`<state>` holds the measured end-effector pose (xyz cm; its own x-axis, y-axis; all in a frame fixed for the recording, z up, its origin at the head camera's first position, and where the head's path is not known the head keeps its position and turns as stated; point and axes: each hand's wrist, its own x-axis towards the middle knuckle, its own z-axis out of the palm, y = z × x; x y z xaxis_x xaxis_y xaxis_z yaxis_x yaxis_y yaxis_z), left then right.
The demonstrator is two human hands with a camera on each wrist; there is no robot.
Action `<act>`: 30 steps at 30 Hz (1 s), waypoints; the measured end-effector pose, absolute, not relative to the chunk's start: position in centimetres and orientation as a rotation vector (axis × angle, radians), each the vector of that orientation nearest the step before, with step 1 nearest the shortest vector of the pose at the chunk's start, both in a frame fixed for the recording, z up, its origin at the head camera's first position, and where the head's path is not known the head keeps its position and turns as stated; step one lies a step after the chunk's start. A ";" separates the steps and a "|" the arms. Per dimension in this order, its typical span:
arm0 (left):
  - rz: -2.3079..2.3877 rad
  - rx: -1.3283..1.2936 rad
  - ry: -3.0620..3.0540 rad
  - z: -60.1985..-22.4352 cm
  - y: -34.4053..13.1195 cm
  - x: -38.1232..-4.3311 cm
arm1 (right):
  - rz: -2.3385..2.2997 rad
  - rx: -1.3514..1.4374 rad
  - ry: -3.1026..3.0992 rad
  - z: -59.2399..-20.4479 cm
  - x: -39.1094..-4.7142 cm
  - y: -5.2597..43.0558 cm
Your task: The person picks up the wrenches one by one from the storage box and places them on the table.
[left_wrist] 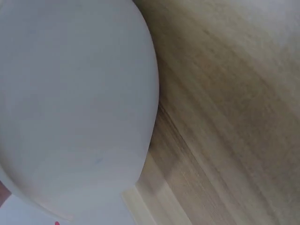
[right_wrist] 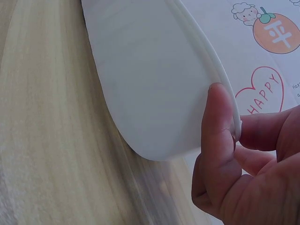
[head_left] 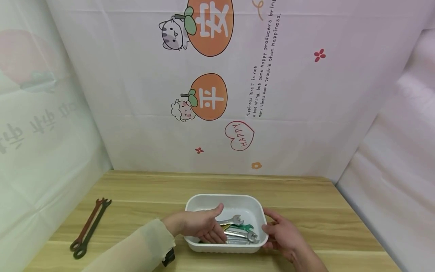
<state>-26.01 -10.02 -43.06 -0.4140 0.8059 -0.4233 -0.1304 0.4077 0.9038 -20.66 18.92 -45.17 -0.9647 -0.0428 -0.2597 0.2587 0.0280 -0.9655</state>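
A white plastic tray [head_left: 222, 248] stands on the table, and several wrenches [head_left: 242, 235] lie in it, silver ones plus a green one and a bit of yellow. Over the tray's left part my left hand [head_left: 205, 225] reaches in, thumb raised and fingers extended beside the wrenches; it covers their left ends. The left wrist view shows mostly the tray's outer wall [left_wrist: 79, 93], with only a sliver of skin. At the right end, my right hand [head_left: 283, 234] pinches the tray's rim between thumb and fingers, clear in the right wrist view, where the hand [right_wrist: 234, 164] appears at lower right.
Two more wrenches, one reddish [head_left: 89, 223] and one dark [head_left: 94, 226], lie side by side on the wooden table [head_left: 153, 189] at the left. Printed cloth [head_left: 292, 143] hangs behind the table's back edge and along both sides.
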 end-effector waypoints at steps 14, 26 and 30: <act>1.298 0.598 1.807 -43.2 -9.9 -26.9 | -2.048 0.231 2.078 -45.3 -20.8 18.8; 1.317 0.696 2.178 -42.5 -10.3 -28.9 | -2.051 0.244 2.071 -45.3 -20.8 18.8; 1.261 0.668 2.270 -42.9 -10.2 -29.8 | -2.043 0.262 2.074 -45.4 -20.9 18.9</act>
<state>-29.80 -10.20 -42.91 -0.7781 0.6089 -0.1542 0.1908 0.4631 0.8655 -20.91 18.94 -45.39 -0.9603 -0.0258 -0.2779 0.2775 0.0186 -0.9605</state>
